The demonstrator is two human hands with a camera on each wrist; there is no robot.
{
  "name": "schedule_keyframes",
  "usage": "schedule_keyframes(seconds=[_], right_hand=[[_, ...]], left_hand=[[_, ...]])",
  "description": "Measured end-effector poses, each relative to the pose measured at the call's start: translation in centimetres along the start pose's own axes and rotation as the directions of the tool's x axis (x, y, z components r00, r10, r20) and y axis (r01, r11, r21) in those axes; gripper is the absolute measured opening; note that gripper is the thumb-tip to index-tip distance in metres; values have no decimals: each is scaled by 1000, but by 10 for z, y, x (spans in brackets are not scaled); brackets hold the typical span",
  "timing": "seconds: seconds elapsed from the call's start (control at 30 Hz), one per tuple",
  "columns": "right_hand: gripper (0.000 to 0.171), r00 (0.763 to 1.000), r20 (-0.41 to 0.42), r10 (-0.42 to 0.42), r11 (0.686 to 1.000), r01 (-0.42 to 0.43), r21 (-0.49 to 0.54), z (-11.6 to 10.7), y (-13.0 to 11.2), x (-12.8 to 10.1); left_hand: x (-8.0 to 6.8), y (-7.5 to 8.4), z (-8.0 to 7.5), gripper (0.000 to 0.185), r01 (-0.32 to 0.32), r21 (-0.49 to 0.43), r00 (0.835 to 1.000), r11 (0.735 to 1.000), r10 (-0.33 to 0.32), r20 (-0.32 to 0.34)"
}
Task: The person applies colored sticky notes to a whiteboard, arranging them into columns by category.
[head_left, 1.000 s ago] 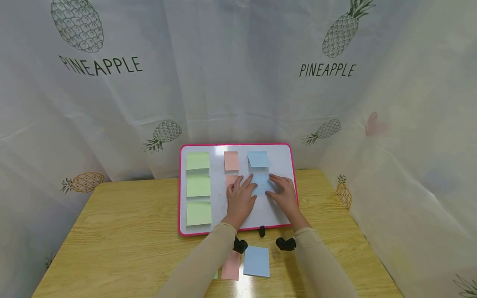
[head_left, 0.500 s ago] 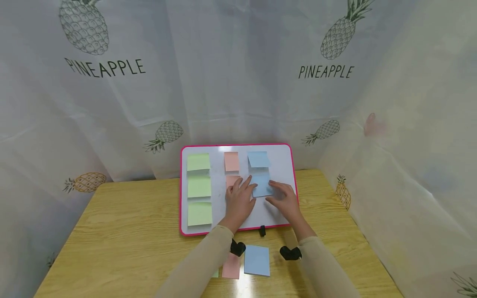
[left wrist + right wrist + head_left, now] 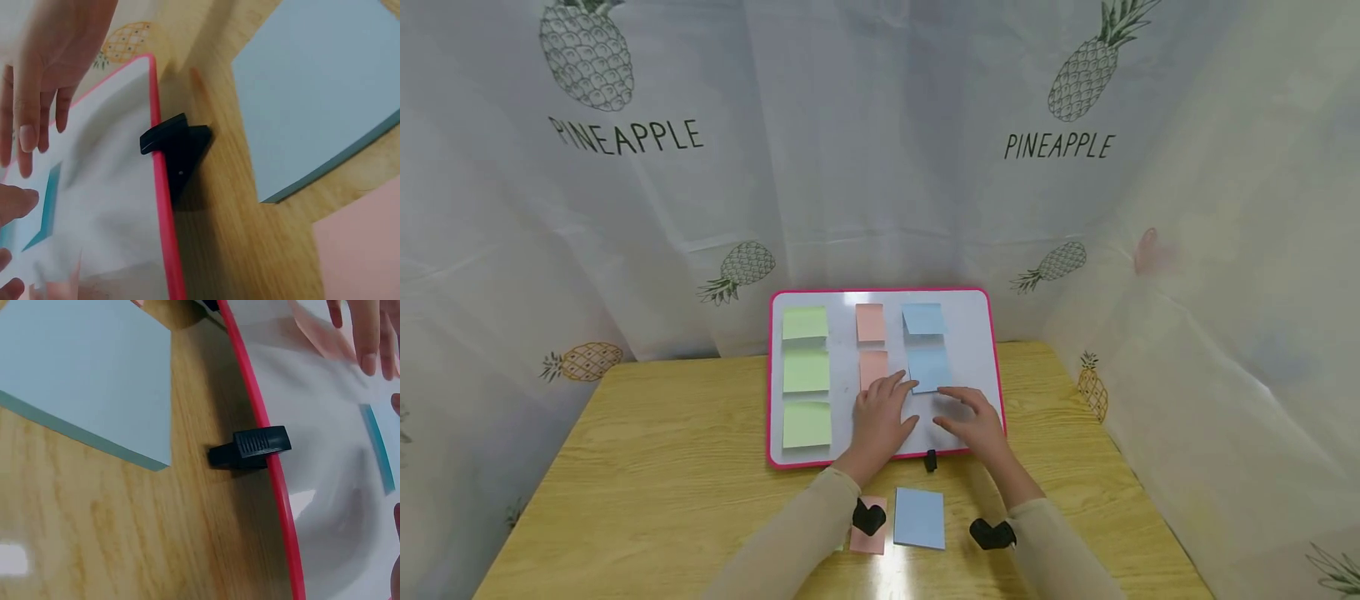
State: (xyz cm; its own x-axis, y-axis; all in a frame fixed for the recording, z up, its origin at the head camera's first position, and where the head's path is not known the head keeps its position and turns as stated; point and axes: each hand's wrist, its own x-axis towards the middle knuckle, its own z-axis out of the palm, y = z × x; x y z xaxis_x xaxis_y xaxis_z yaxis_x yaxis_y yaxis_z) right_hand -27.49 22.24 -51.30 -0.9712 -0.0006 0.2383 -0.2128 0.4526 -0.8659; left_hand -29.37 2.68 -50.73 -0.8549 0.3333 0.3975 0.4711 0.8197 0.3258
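Note:
A white board (image 3: pixel 955 425) with a pink rim leans on the table, bearing sticky notes in columns. Two blue sticky notes hang on its right part, an upper one (image 3: pixel 923 318) and a lower one (image 3: pixel 929 368). My left hand (image 3: pixel 880 417) is at the lower blue note's bottom left corner, fingers loosely spread; whether they touch it I cannot tell. Just below its bottom right corner hovers my right hand (image 3: pixel 977 421), relaxed and holding nothing. Pink sticky notes (image 3: pixel 870 322) form the middle column, partly covered by my left hand. Green sticky notes (image 3: pixel 806 370) line the left side.
A blue sticky-note pad (image 3: pixel 919 518) lies on the wooden table (image 3: pixel 662 467) before the board. Beside it is a pink pad (image 3: pixel 869 542), partly behind my left wrist. A black clip (image 3: pixel 259 442) grips the board's lower edge. A pineapple-print curtain (image 3: pixel 850 167) hangs behind.
Both hands have drawn down from the lower blue note toward the board's front edge, uncovering most of it. The note stays on the board. The head view has shifted slightly.

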Motion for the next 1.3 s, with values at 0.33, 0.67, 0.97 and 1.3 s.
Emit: schedule_keyframes(seconds=[0.33,0.67,0.97,1.3], right_hand=[[44,998,59,0,1000,-1,25,3,5,-31],[42,986,145,-82,993,69,95,10,15,-67],[36,961,276,-14,997,-8,80,13,23,-91],[36,912,406,-59,990,2,139,20,29,-100]], left_hand=[[-30,-1,-7,60,43,-134,996,990,-32,81],[-67,7,-9,56,81,-291,987,953,-35,157],[-98,6,1,55,125,-447,977,886,-32,210],[-121,-10,15,55,230,-567,953,791,-64,297]])
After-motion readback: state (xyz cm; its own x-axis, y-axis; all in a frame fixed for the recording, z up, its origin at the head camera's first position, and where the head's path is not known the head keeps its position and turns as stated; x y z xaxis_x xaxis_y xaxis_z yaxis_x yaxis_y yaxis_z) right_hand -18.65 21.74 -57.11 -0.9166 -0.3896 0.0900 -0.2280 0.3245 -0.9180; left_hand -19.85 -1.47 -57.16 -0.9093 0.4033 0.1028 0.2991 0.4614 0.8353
